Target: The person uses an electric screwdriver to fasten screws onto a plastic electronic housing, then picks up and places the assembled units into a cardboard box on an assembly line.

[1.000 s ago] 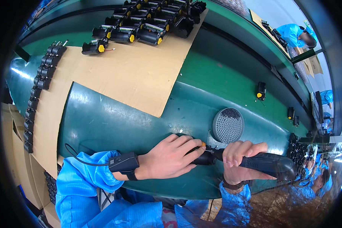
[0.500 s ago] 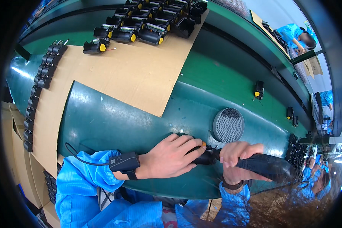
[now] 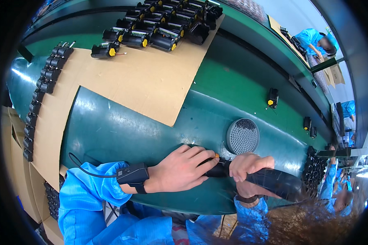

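Observation:
My left hand (image 3: 180,169) reaches in from the left over the green table, its fingers curled down on a black plastic part (image 3: 217,170) with an orange-yellow bit. That part is mostly hidden under both hands. My right hand (image 3: 249,169) is wrapped round the thick black body of an electric screwdriver (image 3: 276,181). The tool lies nearly level, its front end against the black part; the tip is hidden. Just beyond my right hand stands a round grey dish (image 3: 232,141) with a dimpled bottom and small dark screws heaped at its far side.
Cardboard (image 3: 131,85) covers the far left tabletop. Rows of black assemblies with yellow knobs (image 3: 162,38) stand on it, and a line of black parts (image 3: 43,83) runs down its left edge. Single assemblies (image 3: 272,98) sit at right. Co-workers in blue (image 3: 315,41) are beyond.
The view has shifted slightly, so the dish and the right-hand assemblies sit a little further left. Both hands keep their grips; the screwdriver stays against the black part.

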Available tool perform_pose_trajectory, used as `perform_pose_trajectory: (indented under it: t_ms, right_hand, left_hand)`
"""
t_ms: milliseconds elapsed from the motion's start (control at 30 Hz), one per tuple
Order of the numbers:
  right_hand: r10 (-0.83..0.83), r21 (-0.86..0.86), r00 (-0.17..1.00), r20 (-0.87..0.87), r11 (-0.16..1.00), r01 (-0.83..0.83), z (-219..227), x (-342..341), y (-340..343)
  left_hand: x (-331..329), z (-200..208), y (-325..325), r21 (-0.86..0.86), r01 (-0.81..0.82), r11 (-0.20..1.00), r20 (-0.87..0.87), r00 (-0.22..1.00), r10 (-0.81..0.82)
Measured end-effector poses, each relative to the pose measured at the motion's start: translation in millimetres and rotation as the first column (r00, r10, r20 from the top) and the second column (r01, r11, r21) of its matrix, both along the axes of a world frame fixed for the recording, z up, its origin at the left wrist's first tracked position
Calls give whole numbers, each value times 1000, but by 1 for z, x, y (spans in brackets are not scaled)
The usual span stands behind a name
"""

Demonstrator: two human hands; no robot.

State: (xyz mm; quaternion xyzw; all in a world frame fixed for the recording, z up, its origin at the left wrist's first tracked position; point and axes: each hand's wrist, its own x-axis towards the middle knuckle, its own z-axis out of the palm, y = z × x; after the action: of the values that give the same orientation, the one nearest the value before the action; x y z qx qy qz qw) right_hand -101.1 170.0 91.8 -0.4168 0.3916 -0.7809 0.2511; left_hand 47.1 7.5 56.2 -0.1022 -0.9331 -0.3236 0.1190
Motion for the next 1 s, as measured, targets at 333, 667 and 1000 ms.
perform_pose_trajectory:
  t_ms: [333, 667, 1000]
  right_hand:
    - [-447, -57, 890, 90, 890, 453, -2, -55, -1]
    - [-451, -3, 890, 70, 892, 453, -15, -66, 1]
    - [-435, 7, 900, 23, 900, 435, -16, -62, -1]
  left_hand:
    - [2, 2, 0, -15, 11, 1000, 9, 1000, -11]
    - [1, 2, -1, -10, 10, 1000, 5, 1000, -10]
    - [4, 1, -2, -4, 10, 1000, 6, 1000, -10]
